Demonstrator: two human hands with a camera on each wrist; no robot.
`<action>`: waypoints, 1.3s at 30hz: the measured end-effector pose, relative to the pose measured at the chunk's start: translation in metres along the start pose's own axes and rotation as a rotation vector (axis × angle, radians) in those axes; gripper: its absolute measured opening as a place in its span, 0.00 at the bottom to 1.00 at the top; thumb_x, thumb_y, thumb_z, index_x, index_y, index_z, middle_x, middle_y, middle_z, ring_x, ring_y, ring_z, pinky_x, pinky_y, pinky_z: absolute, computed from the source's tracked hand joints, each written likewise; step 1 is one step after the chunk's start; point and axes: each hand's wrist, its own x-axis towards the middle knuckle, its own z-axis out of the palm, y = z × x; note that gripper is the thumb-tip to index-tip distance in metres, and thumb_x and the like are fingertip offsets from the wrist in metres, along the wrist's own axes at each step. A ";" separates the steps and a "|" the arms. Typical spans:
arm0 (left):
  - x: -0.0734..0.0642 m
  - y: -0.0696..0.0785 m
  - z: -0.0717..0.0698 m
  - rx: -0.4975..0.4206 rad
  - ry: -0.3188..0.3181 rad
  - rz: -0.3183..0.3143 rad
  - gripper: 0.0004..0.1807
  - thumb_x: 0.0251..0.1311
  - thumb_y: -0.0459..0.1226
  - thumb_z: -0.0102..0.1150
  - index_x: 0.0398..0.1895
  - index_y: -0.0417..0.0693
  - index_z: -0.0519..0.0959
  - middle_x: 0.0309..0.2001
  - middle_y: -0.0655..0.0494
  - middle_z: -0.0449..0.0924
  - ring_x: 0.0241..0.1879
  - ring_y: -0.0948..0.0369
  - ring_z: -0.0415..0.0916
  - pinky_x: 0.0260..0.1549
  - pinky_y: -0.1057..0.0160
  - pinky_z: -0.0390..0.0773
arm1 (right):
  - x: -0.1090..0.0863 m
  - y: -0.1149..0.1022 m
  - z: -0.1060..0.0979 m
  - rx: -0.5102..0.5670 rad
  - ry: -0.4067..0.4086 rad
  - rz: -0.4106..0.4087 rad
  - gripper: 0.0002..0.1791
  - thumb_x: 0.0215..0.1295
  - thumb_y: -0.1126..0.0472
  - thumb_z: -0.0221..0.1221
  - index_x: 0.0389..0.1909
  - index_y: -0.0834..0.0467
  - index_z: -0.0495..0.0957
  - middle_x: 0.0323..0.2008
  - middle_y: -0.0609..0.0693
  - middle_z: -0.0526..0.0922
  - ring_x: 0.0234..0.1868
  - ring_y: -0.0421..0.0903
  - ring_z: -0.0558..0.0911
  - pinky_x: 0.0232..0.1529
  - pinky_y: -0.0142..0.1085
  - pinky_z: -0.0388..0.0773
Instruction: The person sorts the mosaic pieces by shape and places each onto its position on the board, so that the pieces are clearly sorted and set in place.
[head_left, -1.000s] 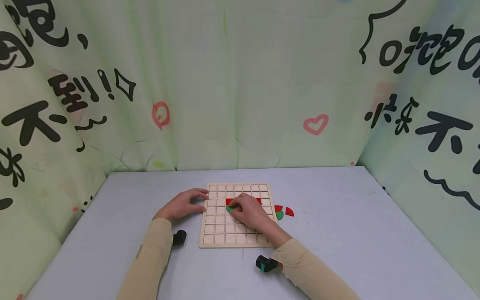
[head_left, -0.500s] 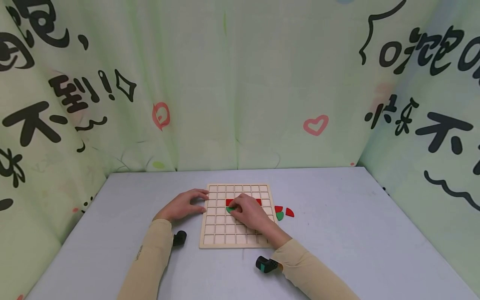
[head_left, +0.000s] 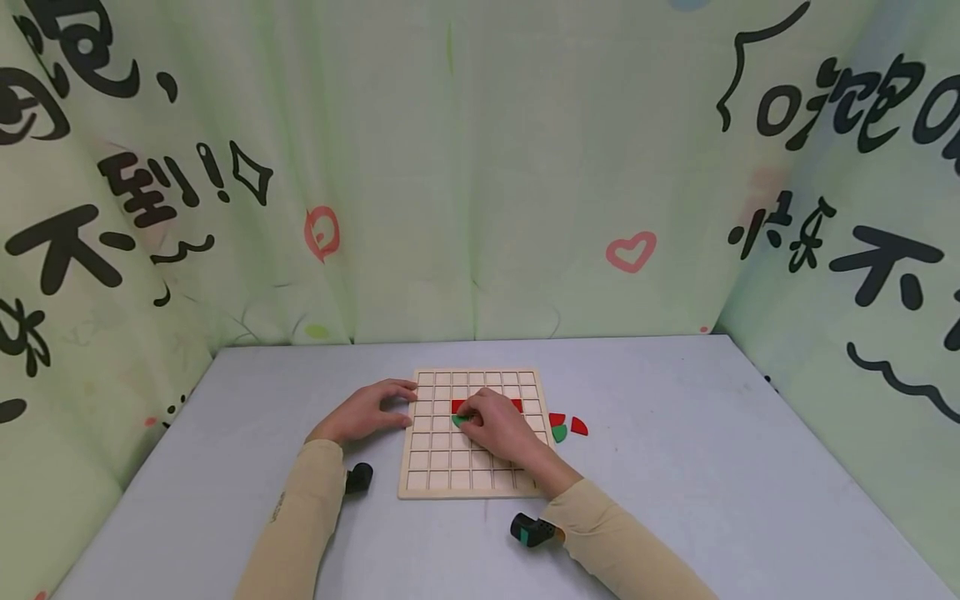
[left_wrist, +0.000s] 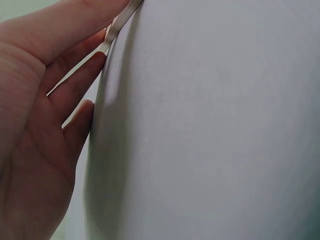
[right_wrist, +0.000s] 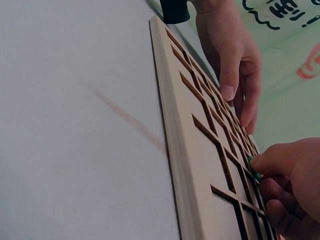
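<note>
A pale wooden grid board [head_left: 439, 480] lies flat on the table. My right hand [head_left: 498, 427] reaches over its middle, thumb and fingertips pinching a small green piece with a curved edge [head_left: 458, 422] at a grid cell. The right wrist view shows the thumb against that green piece [right_wrist: 253, 169], the other fingers curled beside it. Red pieces [head_left: 457, 406] show in the row just behind, partly covered by the hand. At the board's left edge, my left hand [head_left: 365, 410] rests with thumb and fingers spread loosely, touching the rim.
Right of the board lie a loose red piece [head_left: 557, 418], a green piece [head_left: 559, 433] and a red quarter-circle piece [head_left: 579, 426]. A black wrist camera [head_left: 359, 477] sits below the left hand, another black camera [head_left: 532, 530] at the right cuff. A printed curtain [head_left: 480, 183] surrounds the table.
</note>
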 end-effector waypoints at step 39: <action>0.000 -0.001 0.000 0.015 -0.004 0.007 0.21 0.57 0.41 0.70 0.53 0.48 0.80 0.67 0.57 0.69 0.71 0.51 0.58 0.69 0.48 0.59 | -0.059 0.066 -0.065 0.089 0.153 0.263 0.16 0.64 0.59 0.64 0.51 0.60 0.81 0.45 0.51 0.83 0.45 0.49 0.81 0.47 0.43 0.81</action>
